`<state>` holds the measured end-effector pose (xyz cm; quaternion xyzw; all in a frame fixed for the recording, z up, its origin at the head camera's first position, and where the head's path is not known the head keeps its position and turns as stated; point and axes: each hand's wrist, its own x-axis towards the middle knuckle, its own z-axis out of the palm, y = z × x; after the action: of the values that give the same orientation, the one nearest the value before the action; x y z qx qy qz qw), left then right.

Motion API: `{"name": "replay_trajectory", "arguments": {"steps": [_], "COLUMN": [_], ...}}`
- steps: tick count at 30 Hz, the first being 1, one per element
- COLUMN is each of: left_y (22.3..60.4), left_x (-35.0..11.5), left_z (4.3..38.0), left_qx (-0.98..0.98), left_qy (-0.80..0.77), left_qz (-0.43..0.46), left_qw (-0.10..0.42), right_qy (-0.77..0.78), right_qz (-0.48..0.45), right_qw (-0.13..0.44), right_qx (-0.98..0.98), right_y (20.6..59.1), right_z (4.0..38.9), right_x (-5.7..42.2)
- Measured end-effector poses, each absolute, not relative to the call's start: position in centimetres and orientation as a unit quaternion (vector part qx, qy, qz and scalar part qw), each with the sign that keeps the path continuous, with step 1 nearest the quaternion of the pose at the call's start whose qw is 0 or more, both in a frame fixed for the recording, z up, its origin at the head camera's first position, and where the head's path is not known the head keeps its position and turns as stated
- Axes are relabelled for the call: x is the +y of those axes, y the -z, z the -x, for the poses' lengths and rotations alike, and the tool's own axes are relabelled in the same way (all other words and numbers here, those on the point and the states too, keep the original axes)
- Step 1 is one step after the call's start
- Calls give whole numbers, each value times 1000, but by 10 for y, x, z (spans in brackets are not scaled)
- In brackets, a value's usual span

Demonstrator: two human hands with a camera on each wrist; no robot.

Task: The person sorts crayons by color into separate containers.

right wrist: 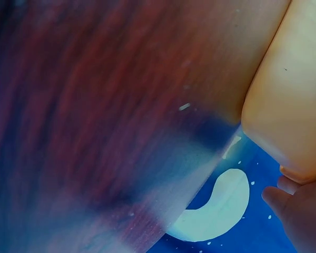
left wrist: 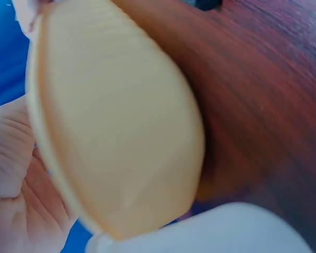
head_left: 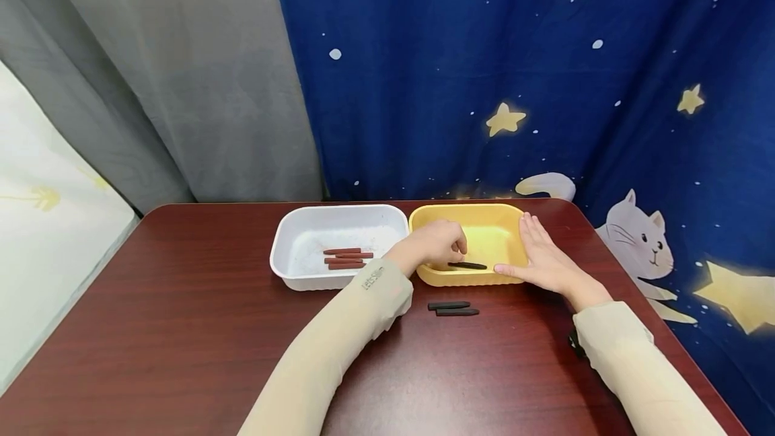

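Note:
My left hand [head_left: 437, 241] reaches into the yellow basket [head_left: 478, 280] with curled fingers. Its fingertips pinch a black crayon [head_left: 467, 265] close to the front inner wall. In the left wrist view the palm [left wrist: 16, 174] shows beside the rim, and the fingertips are mostly hidden. My right hand [head_left: 547, 264] rests against the right end of the yellow basket, fingers straight and thumb spread along the front rim. Two black crayons [head_left: 457, 312] lie side by side on the table before the basket.
A white basket [head_left: 315, 282] stands left of the yellow one, holding several red-brown crayons [head_left: 349, 255]. Both sit near the back edge of the dark red table [head_left: 181, 328]. Behind it hang a grey curtain [head_left: 200, 73] and a blue starry curtain [head_left: 412, 73].

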<state>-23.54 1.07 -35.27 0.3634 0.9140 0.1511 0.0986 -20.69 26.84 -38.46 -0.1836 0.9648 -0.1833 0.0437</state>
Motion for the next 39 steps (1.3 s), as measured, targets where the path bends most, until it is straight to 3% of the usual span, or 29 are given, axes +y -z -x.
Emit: {"name": "replay_trajectory", "arguments": {"steps": [10,17,23,32,39], "left_y": [334,344,353,375,381], "left_x": [-19,-47,-58,-42,-35], "left_z": [201,176,161,159,162], "left_qx": [887,881,882,879,889], "left_qy": [-160,-198,-192,-138,-102], "left_qz": [-433,-429,-430,-449,-436], "left_qw": [10,-13,4,81,95], "right_qy": [180,177,178,191,186], "right_qz": [174,183,184,179,183], "right_qw": [47,45,40,41,40], "right_qx": [967,966,966,964,965], "right_y": [384,385,384,386,385], "right_z": [208,208,209,207,205], "right_x": [270,270,271,270,268]}}
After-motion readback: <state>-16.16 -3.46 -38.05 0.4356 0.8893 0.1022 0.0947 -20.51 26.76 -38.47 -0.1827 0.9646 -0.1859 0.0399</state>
